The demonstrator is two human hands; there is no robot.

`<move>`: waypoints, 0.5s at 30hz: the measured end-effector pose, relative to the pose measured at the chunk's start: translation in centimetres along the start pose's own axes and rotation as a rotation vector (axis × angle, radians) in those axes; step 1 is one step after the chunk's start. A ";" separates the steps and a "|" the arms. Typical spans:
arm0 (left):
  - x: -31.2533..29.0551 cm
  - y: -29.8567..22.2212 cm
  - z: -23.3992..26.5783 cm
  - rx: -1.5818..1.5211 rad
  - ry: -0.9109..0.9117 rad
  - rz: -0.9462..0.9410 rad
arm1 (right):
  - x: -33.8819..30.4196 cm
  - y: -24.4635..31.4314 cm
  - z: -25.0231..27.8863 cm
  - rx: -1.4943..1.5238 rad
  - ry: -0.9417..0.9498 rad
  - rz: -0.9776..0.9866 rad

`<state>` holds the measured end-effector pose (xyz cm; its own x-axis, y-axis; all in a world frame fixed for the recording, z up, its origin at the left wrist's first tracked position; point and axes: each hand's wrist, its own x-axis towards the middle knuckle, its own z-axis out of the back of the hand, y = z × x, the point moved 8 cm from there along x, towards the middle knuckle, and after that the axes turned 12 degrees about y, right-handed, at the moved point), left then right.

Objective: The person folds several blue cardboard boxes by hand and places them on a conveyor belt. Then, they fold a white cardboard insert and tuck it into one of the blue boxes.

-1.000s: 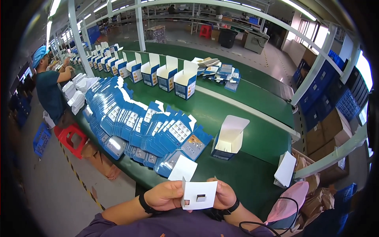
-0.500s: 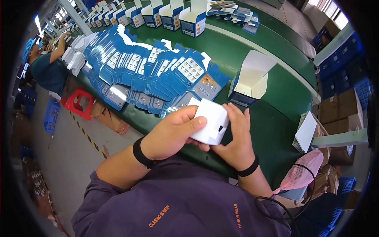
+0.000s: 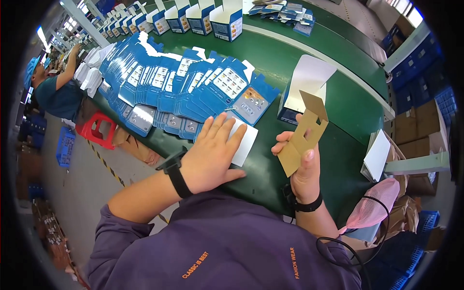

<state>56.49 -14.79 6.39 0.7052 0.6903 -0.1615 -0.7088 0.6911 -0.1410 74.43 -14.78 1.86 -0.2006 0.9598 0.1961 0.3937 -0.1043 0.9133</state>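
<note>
My left hand lies with its fingers spread over a white card on the green table, beside the front edge of the blue carton pile. In my right hand is a creased cardboard insert, its brown side showing and a small cut-out near its upper part. The thumb and fingers grip it from both sides, tilted above the table. Just beyond it stands an open blue-and-white box, its white flap raised; the insert covers part of it. Flattened blue cartons fan out to the left.
Open boxes line the far side of the green table. A stack of white cards leans at the right edge, near a pink mesh bag. A red stool and another person are at left.
The folded white piece between both hands is gone from there. My right hand now holds an insert, brown side showing, farther right. My left hand has opened and rests on a white card.
</note>
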 end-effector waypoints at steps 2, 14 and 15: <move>0.7 0.1 -0.8 -0.008 -0.093 0.158 | 0.0 -0.1 -0.2 -0.007 0.004 0.005; 1.0 2.7 0.6 -0.714 -0.346 0.197 | -0.3 -2.2 -0.7 0.055 0.063 -0.116; 0.5 2.8 0.5 -1.059 -0.405 0.125 | -0.2 -2.6 -1.6 0.108 0.115 -0.129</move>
<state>54.89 -12.41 6.44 0.4454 0.8928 0.0672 -0.2947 0.2171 -0.9306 72.06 -15.14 0.02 -0.3541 0.9268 0.1250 0.4506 0.0520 0.8912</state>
